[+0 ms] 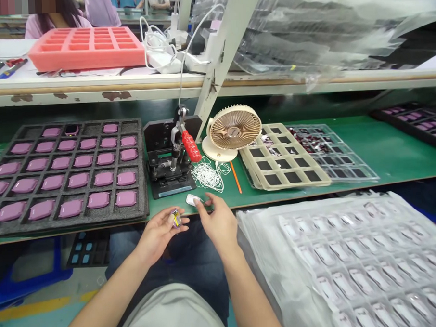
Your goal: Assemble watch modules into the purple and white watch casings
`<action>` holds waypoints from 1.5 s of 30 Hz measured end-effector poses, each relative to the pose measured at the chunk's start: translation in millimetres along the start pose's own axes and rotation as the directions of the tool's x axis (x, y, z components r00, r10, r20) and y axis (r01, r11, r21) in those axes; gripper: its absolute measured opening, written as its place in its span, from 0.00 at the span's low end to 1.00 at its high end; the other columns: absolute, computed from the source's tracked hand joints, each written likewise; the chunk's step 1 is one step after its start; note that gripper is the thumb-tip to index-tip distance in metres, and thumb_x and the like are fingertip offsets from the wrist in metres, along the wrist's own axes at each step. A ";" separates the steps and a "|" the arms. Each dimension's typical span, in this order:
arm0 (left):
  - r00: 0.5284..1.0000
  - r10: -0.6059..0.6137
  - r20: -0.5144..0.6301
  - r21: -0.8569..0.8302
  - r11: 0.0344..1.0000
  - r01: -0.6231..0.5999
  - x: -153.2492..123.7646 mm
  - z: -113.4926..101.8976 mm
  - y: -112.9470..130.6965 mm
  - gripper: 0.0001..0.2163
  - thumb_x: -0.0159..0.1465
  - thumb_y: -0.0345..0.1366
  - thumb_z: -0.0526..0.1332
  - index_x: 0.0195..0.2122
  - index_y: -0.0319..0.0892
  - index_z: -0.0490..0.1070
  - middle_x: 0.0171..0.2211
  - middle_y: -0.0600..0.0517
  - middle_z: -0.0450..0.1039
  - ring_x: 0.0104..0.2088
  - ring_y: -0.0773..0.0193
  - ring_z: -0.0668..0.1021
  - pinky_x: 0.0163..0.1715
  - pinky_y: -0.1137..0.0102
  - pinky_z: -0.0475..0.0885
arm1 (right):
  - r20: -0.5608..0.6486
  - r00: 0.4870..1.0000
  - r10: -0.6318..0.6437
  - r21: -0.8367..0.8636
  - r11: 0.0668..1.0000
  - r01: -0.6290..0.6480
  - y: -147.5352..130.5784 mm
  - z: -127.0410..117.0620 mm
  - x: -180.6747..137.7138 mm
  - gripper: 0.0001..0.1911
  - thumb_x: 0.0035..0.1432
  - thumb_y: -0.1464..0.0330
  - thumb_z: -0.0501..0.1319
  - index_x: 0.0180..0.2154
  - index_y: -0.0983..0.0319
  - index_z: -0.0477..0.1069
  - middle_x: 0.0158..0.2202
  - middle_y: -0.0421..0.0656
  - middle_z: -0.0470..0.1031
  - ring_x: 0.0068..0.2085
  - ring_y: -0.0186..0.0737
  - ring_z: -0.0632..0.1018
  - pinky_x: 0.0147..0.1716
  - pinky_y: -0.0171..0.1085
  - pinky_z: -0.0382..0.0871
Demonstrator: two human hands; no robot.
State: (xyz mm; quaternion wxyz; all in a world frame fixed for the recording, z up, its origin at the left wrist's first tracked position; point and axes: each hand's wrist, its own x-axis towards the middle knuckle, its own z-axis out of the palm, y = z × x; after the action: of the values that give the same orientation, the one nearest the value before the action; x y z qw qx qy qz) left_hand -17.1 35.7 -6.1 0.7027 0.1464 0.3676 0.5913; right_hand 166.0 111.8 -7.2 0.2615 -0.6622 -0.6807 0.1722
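Observation:
My left hand [159, 233] is closed on a small purple watch case [176, 218], with its yellow and metallic inside facing up. To its right, my right hand [217, 219] pinches a small white rounded piece [193, 200] between thumb and fingers, close to the bench's front edge. The two pieces are apart. Just behind my hands stands a black toggle-clamp press [170, 156] with a red handle [191, 146]. What lies under my right fingers is partly hidden.
Left, a dark foam tray [145, 186] holds purple watch cases. Behind are a beige fan [234, 129], tangled white cord [207, 174], an orange stick [236, 177] and a beige parts tray [294, 182]. Wrapped trays of clear-looking parts [352, 259] fill the right. A person [58, 16] sits beyond the shelf.

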 end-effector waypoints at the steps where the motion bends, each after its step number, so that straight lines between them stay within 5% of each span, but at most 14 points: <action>1: 1.000 -0.004 -0.003 0.014 1.000 0.004 1.4 -0.3 -0.8 0.15 0.65 0.37 0.73 0.52 0.38 0.81 0.56 0.38 0.79 0.51 0.45 0.83 0.52 0.53 0.77 | 0.032 0.999 -0.012 -0.026 1.000 0.013 -1.3 3.3 1.0 0.23 0.66 0.53 0.65 0.56 0.59 0.77 0.44 0.47 0.81 0.40 0.47 0.82 0.37 0.40 0.71; 7: 1.000 0.015 -0.028 0.117 0.993 -0.012 1.2 0.6 -2.8 0.19 0.63 0.41 0.75 0.52 0.40 0.81 0.60 0.36 0.76 0.52 0.45 0.83 0.51 0.53 0.78 | 0.143 0.981 -0.129 0.059 0.991 0.122 -0.8 8.7 12.6 0.10 0.70 0.62 0.63 0.47 0.57 0.80 0.48 0.46 0.81 0.47 0.47 0.82 0.43 0.39 0.73; 11: 0.993 0.094 0.073 0.326 0.938 -0.113 -3.4 2.1 2.4 0.17 0.63 0.41 0.74 0.52 0.45 0.82 0.70 0.39 0.63 0.51 0.48 0.82 0.48 0.57 0.80 | 0.275 0.931 -0.240 0.164 0.966 0.200 0.5 -11.0 7.3 0.10 0.69 0.64 0.64 0.51 0.55 0.79 0.45 0.42 0.85 0.45 0.46 0.84 0.45 0.40 0.75; 16: 0.971 -0.041 0.237 0.399 0.915 -0.058 -13.4 1.4 15.0 0.17 0.67 0.40 0.71 0.55 0.43 0.80 0.54 0.39 0.76 0.46 0.54 0.81 0.43 0.62 0.80 | 0.432 0.809 -0.399 0.471 0.865 0.175 -3.3 -35.9 -2.9 0.16 0.69 0.67 0.63 0.57 0.55 0.77 0.47 0.43 0.84 0.44 0.44 0.84 0.45 0.40 0.76; 21: 0.946 -0.174 0.274 0.275 0.957 0.096 -24.9 -0.3 17.3 0.17 0.68 0.39 0.70 0.56 0.40 0.79 0.45 0.41 0.81 0.43 0.55 0.82 0.42 0.64 0.78 | 0.390 0.865 -0.316 0.674 0.738 -0.034 -8.2 -29.6 -20.2 0.13 0.67 0.61 0.67 0.50 0.57 0.76 0.34 0.40 0.80 0.33 0.38 0.81 0.34 0.34 0.74; 26: 0.942 -0.151 0.299 0.044 0.989 0.144 -33.8 0.7 15.7 0.18 0.65 0.39 0.72 0.54 0.38 0.81 0.42 0.40 0.83 0.41 0.55 0.83 0.39 0.67 0.78 | 0.274 0.930 -0.246 0.903 0.398 -0.161 -13.6 -16.2 -42.0 0.15 0.63 0.58 0.72 0.45 0.56 0.72 0.48 0.44 0.80 0.36 0.35 0.81 0.32 0.32 0.74; 28: 0.937 -0.162 0.309 -0.008 0.985 0.173 -35.9 1.2 16.1 0.19 0.64 0.38 0.72 0.54 0.37 0.81 0.42 0.39 0.83 0.42 0.55 0.84 0.38 0.67 0.78 | 0.288 0.924 -0.251 0.920 0.341 -0.194 -16.4 -14.4 -47.0 0.14 0.62 0.58 0.73 0.41 0.57 0.74 0.51 0.47 0.81 0.42 0.39 0.83 0.38 0.35 0.78; 32: 0.937 -0.167 0.307 -0.034 0.982 0.187 -39.9 4.5 17.9 0.19 0.63 0.37 0.74 0.54 0.38 0.81 0.42 0.41 0.84 0.43 0.53 0.85 0.37 0.68 0.80 | 0.295 0.933 -0.207 0.911 0.354 -0.210 -22.0 -19.1 -51.1 0.12 0.61 0.59 0.75 0.40 0.57 0.79 0.47 0.47 0.85 0.32 0.36 0.82 0.30 0.34 0.78; 36: 0.984 -0.040 0.171 0.036 0.999 0.034 -46.2 8.0 19.1 0.17 0.63 0.35 0.74 0.54 0.44 0.82 0.55 0.43 0.81 0.48 0.53 0.84 0.45 0.64 0.81 | 0.104 0.972 -0.209 0.846 0.533 0.024 -27.8 -37.7 -55.3 0.09 0.63 0.66 0.73 0.45 0.55 0.81 0.49 0.45 0.85 0.22 0.29 0.76 0.20 0.31 0.72; 41: 0.992 0.125 0.013 0.171 0.977 -0.125 -52.8 8.0 16.4 0.20 0.60 0.33 0.77 0.53 0.48 0.83 0.53 0.44 0.84 0.52 0.57 0.84 0.54 0.68 0.78 | -0.048 0.885 -0.464 0.656 0.653 0.378 -38.0 -53.2 -61.6 0.16 0.61 0.75 0.72 0.49 0.54 0.83 0.52 0.44 0.84 0.44 0.43 0.87 0.44 0.36 0.84; 45: 0.987 0.161 -0.003 0.234 0.960 -0.156 -56.0 9.4 16.1 0.19 0.59 0.31 0.77 0.52 0.50 0.84 0.56 0.44 0.82 0.54 0.54 0.84 0.55 0.65 0.79 | -0.100 0.859 -0.502 0.601 0.658 0.454 -41.8 -50.5 -63.1 0.14 0.62 0.75 0.72 0.49 0.57 0.83 0.52 0.45 0.84 0.47 0.42 0.87 0.47 0.33 0.84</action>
State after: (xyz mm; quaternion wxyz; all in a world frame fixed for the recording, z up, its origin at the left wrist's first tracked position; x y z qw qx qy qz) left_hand -24.0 -10.5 29.9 0.6268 0.2504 0.4294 0.6001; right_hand 160.7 41.0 49.6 0.4692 -0.3334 -0.7481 0.3303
